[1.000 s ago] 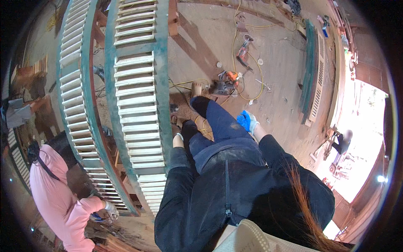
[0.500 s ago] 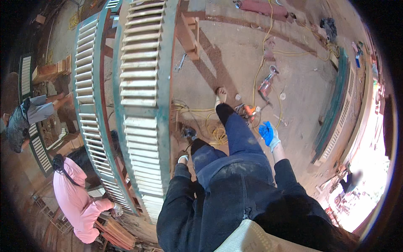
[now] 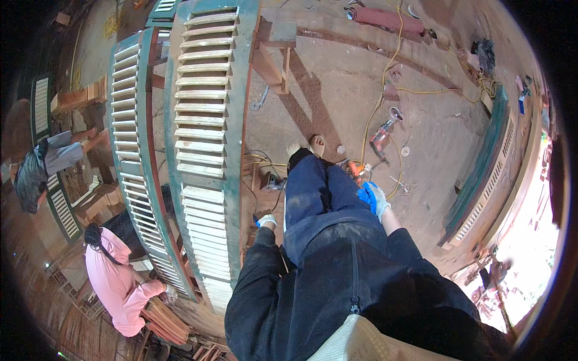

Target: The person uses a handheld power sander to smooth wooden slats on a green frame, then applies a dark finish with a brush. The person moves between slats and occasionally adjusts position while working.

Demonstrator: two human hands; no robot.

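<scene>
My right hand [image 3: 374,198], in a white glove with blue fingers, hangs beside my right thigh. Its fingers are loosely bent and a little apart, with nothing in them. On the other side, my left hand [image 3: 266,221] hangs low by my left hip in a matching glove. Its fingers are mostly hidden, and a dark cable passes close by; whether it touches the hand I cannot tell. Nearest to that hand stands a green-framed louvred shutter [image 3: 201,129] with pale slats. A dark power tool [image 3: 274,180] lies on the floor ahead of it.
A second louvred shutter [image 3: 127,114] stands farther left. A person in pink [image 3: 108,271] bends beside it, and another person [image 3: 36,174] works beyond. On the floor lie a red-grey angle grinder [image 3: 380,137], an orange tool [image 3: 355,169], a yellow cord [image 3: 376,108] and a wrench [image 3: 264,98].
My legs have come together after a stride, and the view has shifted slightly. My right hand has swung left toward my thigh. My left hand has come a little farther into sight.
</scene>
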